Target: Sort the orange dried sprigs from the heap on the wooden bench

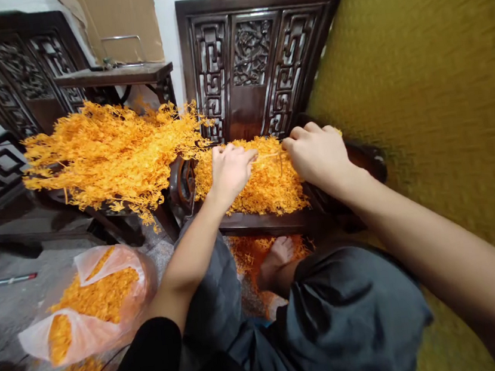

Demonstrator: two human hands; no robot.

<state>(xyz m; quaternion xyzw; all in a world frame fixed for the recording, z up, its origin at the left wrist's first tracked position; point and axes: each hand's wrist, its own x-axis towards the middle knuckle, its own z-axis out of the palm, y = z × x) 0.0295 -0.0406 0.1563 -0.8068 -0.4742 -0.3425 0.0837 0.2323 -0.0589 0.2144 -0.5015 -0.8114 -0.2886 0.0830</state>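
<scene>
A heap of small, curly orange pieces (270, 191), perhaps plastic flower parts, covers the seat of a dark carved wooden chair (251, 110). Just above the heap, my left hand (231, 168) is closed, with thumb and forefinger pinched at a thin orange strand (268, 156). This strand seems to run across to my right hand (318, 153), whose fingers are curled in a closed grip at its other end. The back of that hand hides most of its fingertips. To the left, a large bundle of orange branching sprays (108, 154) lies at seat height beside the chair.
A bag (144, 276) full of orange pieces stands on the floor at lower left, with more loose pieces below. Behind the sprays are a small wooden table (125, 74) and cardboard (119, 20). A woven yellow-green mat (435, 96) rises close on the right.
</scene>
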